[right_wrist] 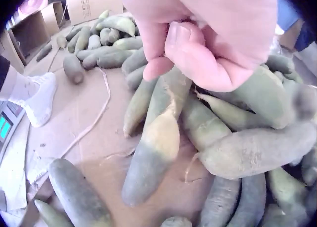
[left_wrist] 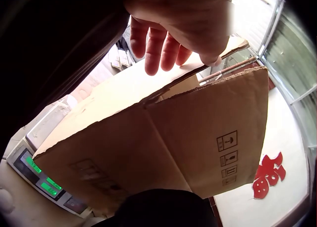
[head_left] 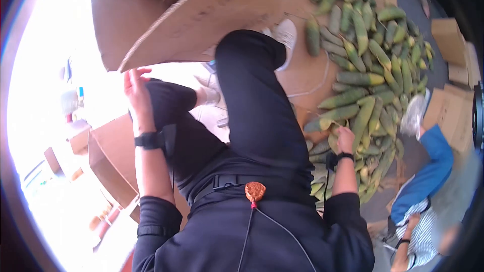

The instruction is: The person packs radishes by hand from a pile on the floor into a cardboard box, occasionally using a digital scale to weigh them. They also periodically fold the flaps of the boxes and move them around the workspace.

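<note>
My left hand is at the lower edge of a large carton. In the left wrist view the fingers of my left hand hang loosely over the carton, the thumb tip by its flap edge. With curled fingers and thumb, my right hand pinches the thin root of a green radish at the pile's near side. In the right wrist view my right hand is above that radish, whose pale end points up towards it; the exact contact is hidden.
Many radishes lie heaped on flattened cardboard. Another carton stands at the left. A scale with green digits is beside the large carton. A person in blue trousers is at the right, near small boxes.
</note>
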A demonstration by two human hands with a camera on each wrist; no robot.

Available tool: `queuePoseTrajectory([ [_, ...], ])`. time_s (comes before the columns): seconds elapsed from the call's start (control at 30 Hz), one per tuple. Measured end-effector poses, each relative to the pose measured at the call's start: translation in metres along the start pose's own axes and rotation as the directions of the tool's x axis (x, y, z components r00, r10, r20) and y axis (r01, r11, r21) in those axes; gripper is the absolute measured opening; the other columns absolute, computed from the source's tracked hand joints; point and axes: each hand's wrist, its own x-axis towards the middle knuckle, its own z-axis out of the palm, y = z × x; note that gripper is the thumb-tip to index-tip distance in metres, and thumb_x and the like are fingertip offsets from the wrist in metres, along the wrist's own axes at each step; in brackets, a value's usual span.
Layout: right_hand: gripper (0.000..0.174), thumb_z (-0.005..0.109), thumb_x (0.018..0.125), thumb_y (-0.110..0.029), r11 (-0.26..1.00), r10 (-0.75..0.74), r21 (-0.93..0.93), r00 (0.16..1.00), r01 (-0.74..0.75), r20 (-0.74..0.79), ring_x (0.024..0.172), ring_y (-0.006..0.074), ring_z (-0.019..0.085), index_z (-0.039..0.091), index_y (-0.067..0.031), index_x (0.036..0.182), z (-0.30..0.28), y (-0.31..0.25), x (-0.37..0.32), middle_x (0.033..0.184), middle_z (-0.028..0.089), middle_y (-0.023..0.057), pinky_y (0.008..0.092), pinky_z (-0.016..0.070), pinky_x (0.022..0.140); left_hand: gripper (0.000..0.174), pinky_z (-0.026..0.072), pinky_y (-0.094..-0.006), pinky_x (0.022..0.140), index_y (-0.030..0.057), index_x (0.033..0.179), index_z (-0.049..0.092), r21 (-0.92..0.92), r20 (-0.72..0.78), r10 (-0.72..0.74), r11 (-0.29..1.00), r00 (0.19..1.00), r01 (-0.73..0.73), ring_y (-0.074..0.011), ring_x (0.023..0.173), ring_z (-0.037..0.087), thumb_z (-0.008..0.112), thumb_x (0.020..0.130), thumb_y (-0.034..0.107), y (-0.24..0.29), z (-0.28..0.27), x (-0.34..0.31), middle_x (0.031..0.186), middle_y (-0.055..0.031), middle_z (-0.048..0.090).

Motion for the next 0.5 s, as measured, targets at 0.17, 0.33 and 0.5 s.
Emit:
queuePoseTrajectory([
  [0.17, 0.021, 0.055, 0.084, -0.016, 0.992, -0.129, 0.019, 0.981, 0.127, 0.147, 0.044, 0.0057, 0.034, 0.060, -0.0045, 0.068, 0.006, -0.065, -0.057, 0.052, 0.040, -0.0047, 0.0228, 0.0248, 0.042, 0.023, 0.0405, -0.0187, 0.061, 0.0024, 0.102, 0.058, -0.082, 0.013, 0.002, 0.997, 1.000, -0.001, -0.0057, 0.069, 0.054, 0.047, 0.094, 0.021, 0.001, 0.000, -0.001, 0.079, -0.0036, 0.063],
  [0.33, 0.017, 0.054, 0.085, -0.014, 0.909, -0.418, 0.037, 0.901, 0.416, 0.114, 0.049, 0.0032, 0.033, 0.060, -0.0049, 0.072, -0.003, -0.154, -0.110, 0.057, 0.043, -0.0060, 0.0200, 0.0247, 0.045, 0.025, 0.0399, -0.0180, 0.063, 0.0042, 0.105, 0.059, 0.006, 0.054, 0.043, 0.999, 0.998, -0.044, -0.0051, 0.073, 0.056, 0.050, 0.093, 0.024, -0.006, -0.004, 0.002, 0.078, -0.0008, 0.062],
  [0.5, 0.019, 0.051, 0.088, -0.013, 0.540, -0.839, -0.156, 0.544, 0.827, -0.022, 0.052, 0.0042, 0.035, 0.061, -0.0008, 0.079, -0.030, -0.291, -0.162, 0.063, 0.047, -0.0026, 0.0198, 0.0272, 0.047, 0.034, 0.0436, -0.0220, 0.064, 0.0066, 0.107, 0.059, -0.010, 0.047, 0.019, 1.000, 0.999, -0.018, -0.0084, 0.071, 0.058, 0.057, 0.088, 0.034, 0.002, -0.003, 0.002, 0.076, -0.0034, 0.061],
])
